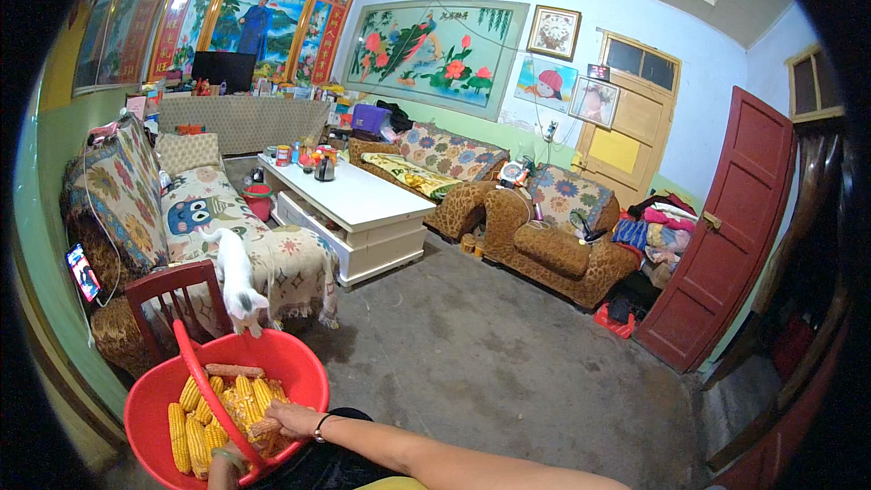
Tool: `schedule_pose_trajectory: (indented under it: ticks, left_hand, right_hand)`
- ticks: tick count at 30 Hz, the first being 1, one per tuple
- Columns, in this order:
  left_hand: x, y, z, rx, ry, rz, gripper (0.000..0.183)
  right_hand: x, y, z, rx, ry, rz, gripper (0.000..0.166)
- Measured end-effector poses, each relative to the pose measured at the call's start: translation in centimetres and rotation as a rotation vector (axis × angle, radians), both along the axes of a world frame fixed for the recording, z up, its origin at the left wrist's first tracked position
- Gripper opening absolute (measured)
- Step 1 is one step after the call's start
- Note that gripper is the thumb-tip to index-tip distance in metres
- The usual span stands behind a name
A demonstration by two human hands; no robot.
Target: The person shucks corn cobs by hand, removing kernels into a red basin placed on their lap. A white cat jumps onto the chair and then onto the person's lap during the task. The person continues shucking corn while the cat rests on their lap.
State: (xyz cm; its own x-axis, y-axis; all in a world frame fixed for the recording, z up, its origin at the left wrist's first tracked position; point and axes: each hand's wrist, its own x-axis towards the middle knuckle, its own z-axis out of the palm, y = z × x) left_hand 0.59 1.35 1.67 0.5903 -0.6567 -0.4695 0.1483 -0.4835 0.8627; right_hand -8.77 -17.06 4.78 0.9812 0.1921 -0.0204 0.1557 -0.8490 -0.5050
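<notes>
A red plastic basket (309, 371) with an arched handle sits low in front of me. In it lie several yellow ears of corn (178, 437), loose kernels and a bare reddish corncob (235, 371). My right hand (294, 420), with a dark band at the wrist, grips a mostly stripped corncob (264, 427) near the basket's right side. Under the handle, close to that cob, is my left hand (239, 450), wearing a pale green bangle. The handle partly covers its fingers, so its hold is unclear.
A white cat (239, 286) leans from the covered sofa (299, 252) over the basket's far rim. Beside it stands a dark red wooden chair (173, 286). Farther off are a white coffee table (367, 194), a brown patterned armchair (565, 252) and a red door (725, 238).
</notes>
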Motion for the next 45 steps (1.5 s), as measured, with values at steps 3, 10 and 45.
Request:
schedule_pose_trajectory:
  ticks: [3, 10, 45]
  left_hand:
    - [-0.1, -0.3, 0.0, -0.007, 0.005, -0.005, 0.055]
    - [-0.2, 0.1, -0.3, -0.01, 0.007, 0.001, 0.055]
    - [-3.4, 1.4, 1.2, -0.428, 0.23, 0.075, 0.048]
  right_hand:
    - [0.0, -0.3, -0.6, 0.008, 0.001, -0.008, 0.035]
    - [0.3, -0.3, -1.2, -0.045, -0.028, 0.009, 0.034]
    - [2.1, 0.8, 0.8, -0.024, -0.032, 0.114, 0.045]
